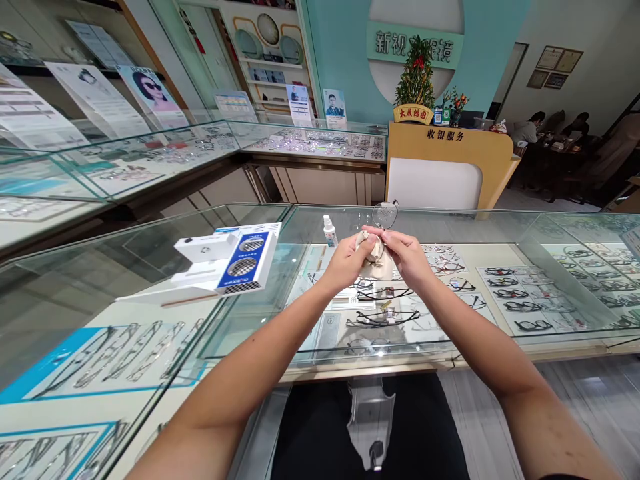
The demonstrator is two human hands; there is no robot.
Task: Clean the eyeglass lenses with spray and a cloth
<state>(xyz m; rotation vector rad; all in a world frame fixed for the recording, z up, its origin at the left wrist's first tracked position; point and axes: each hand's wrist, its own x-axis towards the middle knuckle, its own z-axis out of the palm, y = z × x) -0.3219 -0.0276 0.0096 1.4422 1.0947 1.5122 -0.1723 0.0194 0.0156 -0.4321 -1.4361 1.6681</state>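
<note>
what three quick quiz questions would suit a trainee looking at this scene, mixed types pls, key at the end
1. Multiple choice: which thing is bunched in the left hand, by the round-lens eyeglasses?
a) a screwdriver
b) a cream cloth
c) a price tag

2. True or false: the white spray bottle stands on the glass display counter, held by neither hand.

3. Fill in: from the wearer's view, the blue-and-white box lies to the ____ of the bottle.

Key: 1. b; 2. true; 3. left
</note>
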